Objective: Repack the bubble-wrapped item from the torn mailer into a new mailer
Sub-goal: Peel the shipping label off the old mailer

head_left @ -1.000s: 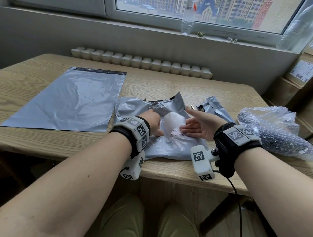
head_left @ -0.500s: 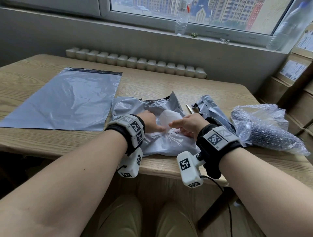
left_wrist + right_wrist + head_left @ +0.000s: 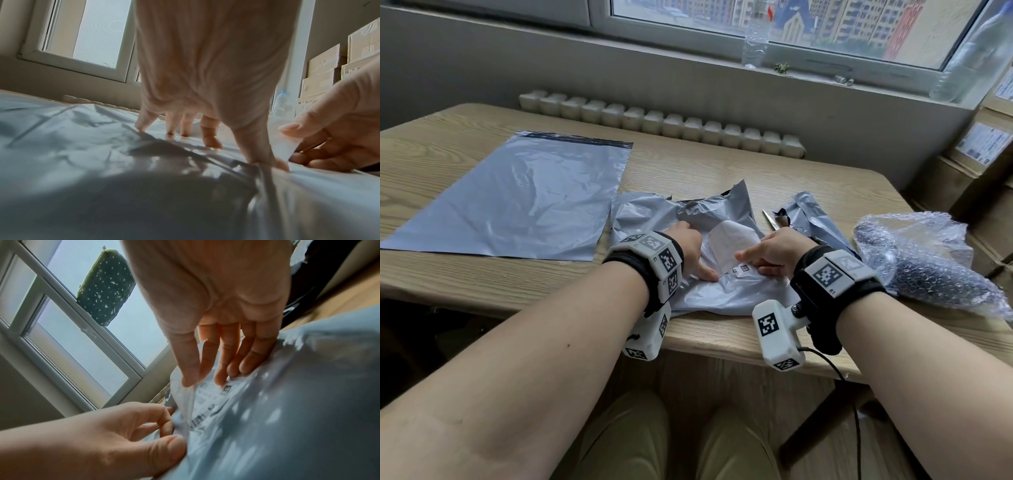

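The torn grey mailer [image 3: 654,212] lies crumpled at the table's near middle. My left hand [image 3: 688,250] presses it flat with spread fingertips [image 3: 141,126] and its thumb. A white shipping label [image 3: 729,240] is partly peeled up from the mailer. My right hand [image 3: 767,253] pinches the label's lifted edge [image 3: 185,402] between thumb and fingers. The bubble-wrapped item [image 3: 928,267], dark inside clear wrap, lies on the table to the right of my right wrist. The new grey mailer [image 3: 517,195] lies flat at the left, untouched.
A second torn grey piece [image 3: 811,216] and a thin metal blade [image 3: 770,219] lie just behind my right hand. Cardboard boxes [image 3: 983,154] are stacked at the right of the table [image 3: 688,164]. A clear bottle [image 3: 755,37] stands on the windowsill.
My right hand has turned palm down and shifted left onto the label, now pinching its raised edge. My left hand stays pressed on the torn mailer.
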